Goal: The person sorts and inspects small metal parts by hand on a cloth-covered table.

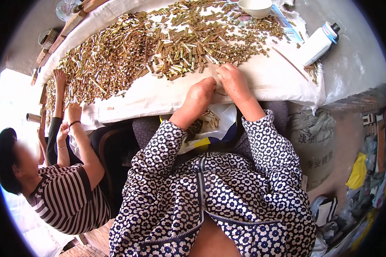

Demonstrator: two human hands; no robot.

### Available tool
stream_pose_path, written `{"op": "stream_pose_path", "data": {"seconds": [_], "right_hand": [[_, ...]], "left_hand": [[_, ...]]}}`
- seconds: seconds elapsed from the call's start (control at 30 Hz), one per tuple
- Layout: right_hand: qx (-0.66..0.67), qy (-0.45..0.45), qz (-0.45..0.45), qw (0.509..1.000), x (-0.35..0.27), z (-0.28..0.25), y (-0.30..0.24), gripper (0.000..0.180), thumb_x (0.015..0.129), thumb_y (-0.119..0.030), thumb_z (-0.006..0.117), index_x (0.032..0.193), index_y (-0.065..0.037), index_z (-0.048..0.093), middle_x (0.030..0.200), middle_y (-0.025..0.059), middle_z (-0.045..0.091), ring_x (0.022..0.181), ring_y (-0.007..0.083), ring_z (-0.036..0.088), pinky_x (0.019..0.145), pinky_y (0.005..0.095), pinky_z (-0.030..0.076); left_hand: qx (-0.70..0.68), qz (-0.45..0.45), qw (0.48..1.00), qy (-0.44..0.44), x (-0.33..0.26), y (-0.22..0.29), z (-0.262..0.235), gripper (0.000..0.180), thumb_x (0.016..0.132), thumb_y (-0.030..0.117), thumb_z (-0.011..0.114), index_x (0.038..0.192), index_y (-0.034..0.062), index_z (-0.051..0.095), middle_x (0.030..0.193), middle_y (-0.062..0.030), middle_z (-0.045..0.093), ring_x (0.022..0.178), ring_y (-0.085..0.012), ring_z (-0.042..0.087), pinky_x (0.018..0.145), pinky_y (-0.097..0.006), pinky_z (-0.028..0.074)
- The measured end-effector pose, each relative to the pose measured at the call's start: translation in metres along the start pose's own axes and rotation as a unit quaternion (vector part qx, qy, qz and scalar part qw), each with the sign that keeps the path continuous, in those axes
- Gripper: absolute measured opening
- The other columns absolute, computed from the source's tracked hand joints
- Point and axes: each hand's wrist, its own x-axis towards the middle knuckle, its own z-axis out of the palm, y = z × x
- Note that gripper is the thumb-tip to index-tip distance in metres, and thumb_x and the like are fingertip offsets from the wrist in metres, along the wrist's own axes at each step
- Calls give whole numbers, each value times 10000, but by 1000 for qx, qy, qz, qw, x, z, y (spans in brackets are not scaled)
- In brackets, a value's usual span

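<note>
At the near edge of the cloth-covered table (154, 92), my left hand (200, 97) is closed, with its fingertips pressed together. Beside it my right hand (233, 81) is closed too, its fingers pinched just next to the left ones. Whatever they hold is too small and covered to make out. Just beyond them lies a spread of short, narrow gold-coloured metal pieces (180, 55). Below my wrists, an open plastic bag (225, 120) rests at my lap, with similar slender pieces (209, 118) inside.
A large heap of smaller shiny gold-coloured bits (103, 60) covers the table's left side. A white bowl (255, 7) stands at the back, a white bottle (321, 43) at the right by a thin stick (291, 63). A person in a striped top (68, 197) sits at my left.
</note>
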Motion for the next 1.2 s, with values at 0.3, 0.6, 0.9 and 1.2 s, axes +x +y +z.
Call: {"op": "stream_pose_path", "data": {"seconds": [0.3,0.6,0.9,1.2], "right_hand": [[-24,30,32,999,-12,-8,-7,104,779,-43,614,876,-76,632,915,73,613,872,283,602,734,379,508],[-34,44,24,998,-15,-8,-5,66,794,-50,600,849,-70,631,879,77,614,838,275,607,699,369,517],[-20,75,50,996,-15,-14,-14,98,754,-14,635,831,-70,611,839,72,617,793,270,616,682,375,515],[13,125,32,992,-17,-13,-14,114,747,9,629,833,-61,603,855,80,612,758,257,606,652,331,504]], "left_hand": [[215,46,973,-71,-3,-5,-21,27,816,31,489,840,26,499,808,-194,594,737,-395,607,626,-445,488],[-98,-124,987,27,-1,-32,-22,87,931,57,457,916,31,538,742,-64,599,640,-147,598,505,-271,477],[299,-28,954,-16,54,-34,-16,122,853,130,560,904,29,513,849,-188,619,778,-368,622,663,-456,495],[138,93,982,89,48,-34,-18,198,816,43,598,1004,39,536,791,-124,614,713,-284,635,612,-387,506]]}}
